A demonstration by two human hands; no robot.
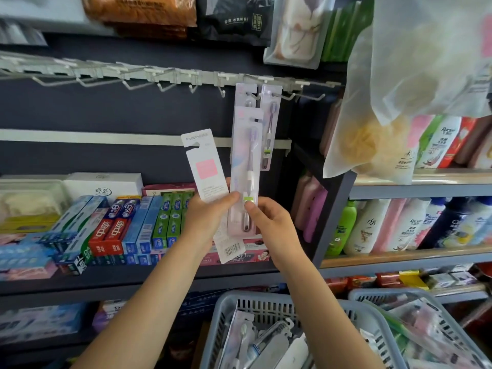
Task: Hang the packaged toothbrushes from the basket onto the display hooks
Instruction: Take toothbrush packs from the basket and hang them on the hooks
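Both hands, left (pixel 210 211) and right (pixel 269 222), pinch upright toothbrush packs (pixel 243 169), hang-tabs pointing up

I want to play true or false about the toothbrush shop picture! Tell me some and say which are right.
1. The left hand holds a white card packet with a pink square. True.
2. All the grey metal display hooks are full. False: most are bare; two hanging toothbrush packets show.
3. The grey plastic basket holds more packets. True.
4. The right hand is empty. False: it pinches a clear packet with a purple toothbrush.
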